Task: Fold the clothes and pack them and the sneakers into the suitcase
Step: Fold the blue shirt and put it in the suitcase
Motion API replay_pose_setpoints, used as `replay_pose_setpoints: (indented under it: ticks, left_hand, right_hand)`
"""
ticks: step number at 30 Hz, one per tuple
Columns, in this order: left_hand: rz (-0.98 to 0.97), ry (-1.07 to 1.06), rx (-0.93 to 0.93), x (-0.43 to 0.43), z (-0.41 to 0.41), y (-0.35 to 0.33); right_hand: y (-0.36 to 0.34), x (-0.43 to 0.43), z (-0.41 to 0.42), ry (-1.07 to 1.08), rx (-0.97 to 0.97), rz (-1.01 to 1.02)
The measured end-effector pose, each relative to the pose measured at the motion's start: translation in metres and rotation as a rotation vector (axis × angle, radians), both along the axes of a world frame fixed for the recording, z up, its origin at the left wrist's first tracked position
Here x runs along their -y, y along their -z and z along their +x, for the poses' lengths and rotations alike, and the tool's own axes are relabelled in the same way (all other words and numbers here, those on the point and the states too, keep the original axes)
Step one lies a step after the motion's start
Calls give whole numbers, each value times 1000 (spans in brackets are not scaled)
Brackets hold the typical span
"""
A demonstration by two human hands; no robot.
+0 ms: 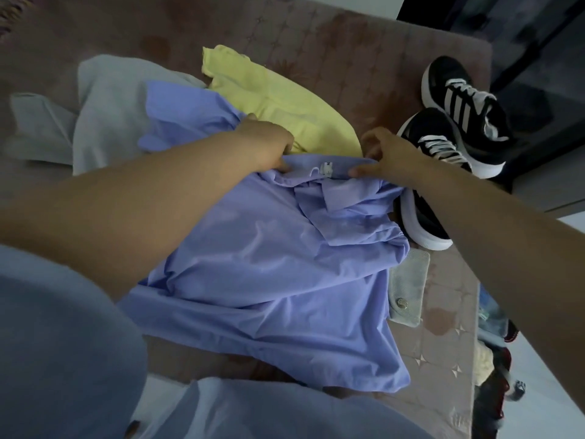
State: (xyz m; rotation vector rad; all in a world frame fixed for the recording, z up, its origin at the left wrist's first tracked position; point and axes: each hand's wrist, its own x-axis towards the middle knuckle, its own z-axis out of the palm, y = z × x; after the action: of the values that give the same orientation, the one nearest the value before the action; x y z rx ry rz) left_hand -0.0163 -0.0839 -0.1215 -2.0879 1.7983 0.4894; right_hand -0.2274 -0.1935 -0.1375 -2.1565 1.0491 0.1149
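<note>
Pale sleeve (47, 327) nearest; left hand (269, 147) and right hand (386, 156) pinch the blue shirt (253, 248) collar, label (326, 168) unreadable; three-striped sneakers (452, 134) at mattress (316, 42) edge.

We see through one wide-angle camera worn on the head, tilted forward and steeply down over the bed (316, 36). It sits close. Our own pale blue top (63, 359) fills the lower left corner, and both forearms (142, 198) reach in from the lower edges toward the blue shirt (253, 248) at mid-frame. The wide lens curves the bed's right edge. The sneakers (443, 141) fall at the upper right, and the floor (538, 359) runs down the right margin.
</note>
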Motion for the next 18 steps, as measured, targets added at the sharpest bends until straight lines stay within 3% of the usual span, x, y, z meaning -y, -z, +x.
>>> replay_pose_setpoints:
  ticks: [4,8,14,18]
  left_hand:
    - [-7,8,-76,-12,2,-4]
    - [-87,45,-174,-16,8,-10]
    - [-94,12,-272,-13,17,-37]
    - [-243,41,-197,7,25,-60]
  right_hand:
    - [-9,-7,-11,-215,-65,40]
    - [-11,-13,-20,-368,-109,-127]
    - [-51,7,-17,-189,-26,-88]
    - [-80,22,-5,-87,43,-286]
